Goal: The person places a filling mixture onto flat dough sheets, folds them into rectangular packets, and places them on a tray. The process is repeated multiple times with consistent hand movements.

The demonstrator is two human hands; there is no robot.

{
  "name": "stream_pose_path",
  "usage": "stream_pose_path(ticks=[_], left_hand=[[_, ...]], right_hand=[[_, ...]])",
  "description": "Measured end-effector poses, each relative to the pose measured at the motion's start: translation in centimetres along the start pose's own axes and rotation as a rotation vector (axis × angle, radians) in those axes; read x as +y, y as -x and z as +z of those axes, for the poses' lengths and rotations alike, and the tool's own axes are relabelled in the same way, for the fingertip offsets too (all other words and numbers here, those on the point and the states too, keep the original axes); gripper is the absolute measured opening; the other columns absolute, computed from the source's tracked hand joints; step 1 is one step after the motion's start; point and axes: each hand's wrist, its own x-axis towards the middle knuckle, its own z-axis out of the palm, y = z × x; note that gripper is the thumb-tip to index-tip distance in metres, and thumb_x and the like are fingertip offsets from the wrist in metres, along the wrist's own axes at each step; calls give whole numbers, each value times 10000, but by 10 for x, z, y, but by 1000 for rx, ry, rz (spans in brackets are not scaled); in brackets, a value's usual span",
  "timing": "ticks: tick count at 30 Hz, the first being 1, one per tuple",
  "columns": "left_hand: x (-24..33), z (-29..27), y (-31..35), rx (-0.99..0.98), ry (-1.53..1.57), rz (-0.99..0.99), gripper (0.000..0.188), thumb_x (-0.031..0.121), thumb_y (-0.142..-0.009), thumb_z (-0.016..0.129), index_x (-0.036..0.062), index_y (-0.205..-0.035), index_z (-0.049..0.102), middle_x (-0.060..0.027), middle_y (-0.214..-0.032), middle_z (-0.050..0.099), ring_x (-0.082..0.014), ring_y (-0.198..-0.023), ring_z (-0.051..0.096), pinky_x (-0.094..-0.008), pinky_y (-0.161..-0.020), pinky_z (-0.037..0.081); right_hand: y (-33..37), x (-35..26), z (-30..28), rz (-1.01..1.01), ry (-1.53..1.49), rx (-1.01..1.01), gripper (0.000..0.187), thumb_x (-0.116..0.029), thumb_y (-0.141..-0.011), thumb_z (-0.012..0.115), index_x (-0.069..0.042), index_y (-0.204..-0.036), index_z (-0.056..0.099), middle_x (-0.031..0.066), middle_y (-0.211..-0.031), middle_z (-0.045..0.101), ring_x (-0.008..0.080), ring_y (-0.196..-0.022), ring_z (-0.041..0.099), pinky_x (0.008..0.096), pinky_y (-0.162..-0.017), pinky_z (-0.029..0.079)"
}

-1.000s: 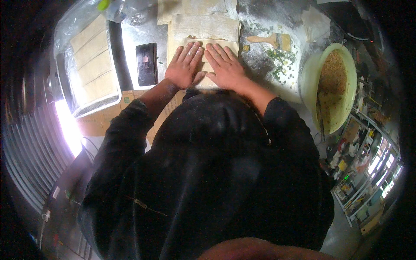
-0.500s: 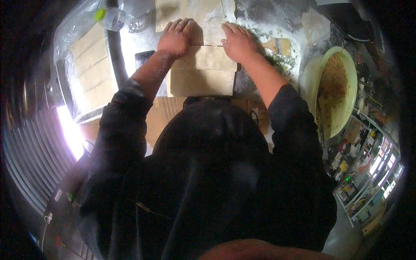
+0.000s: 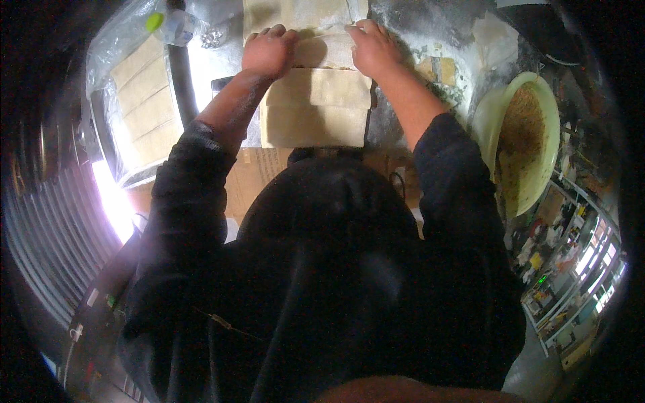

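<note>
A pale, flat dough sheet lies folded in layers on the floured metal table, straight ahead of me. My left hand rests on the far left part of the fold with its fingers curled over the dough. My right hand grips the far right part of the same fold. Both hands press on the dough, and more unfolded dough stretches away beyond them.
To the left stands a tray of dough strips under clear plastic, with a green-capped bottle behind it. On the right are a pale green bowl of brown filling, chopped greens and a small wooden scraper.
Both hands have moved away from my body along the dough toward the far edge. The folded layers near me now lie uncovered.
</note>
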Motion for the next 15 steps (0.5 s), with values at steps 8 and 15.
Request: stream_pose_path(ticks=[8,15], left_hand=[[-6,-13,53,77,137,44,133,223,-885,645,167,-1002,675,-77,-985,663,-330,-988,646,-474,-849,506],[-10,-4,70,190,293,75,141,240,-871,704,121,-945,692,-100,-952,665,-356,-911,650,-475,-782,530]], right_hand=[[52,-4,-18,-90,-53,7,233,-126,-799,706,-143,-1031,694,34,-1168,652,297,-1128,597,445,-954,481],[86,-11,-19,-32,-206,93,179,-146,-839,714,-113,-1014,707,85,-1087,673,341,-1018,639,451,-895,515]])
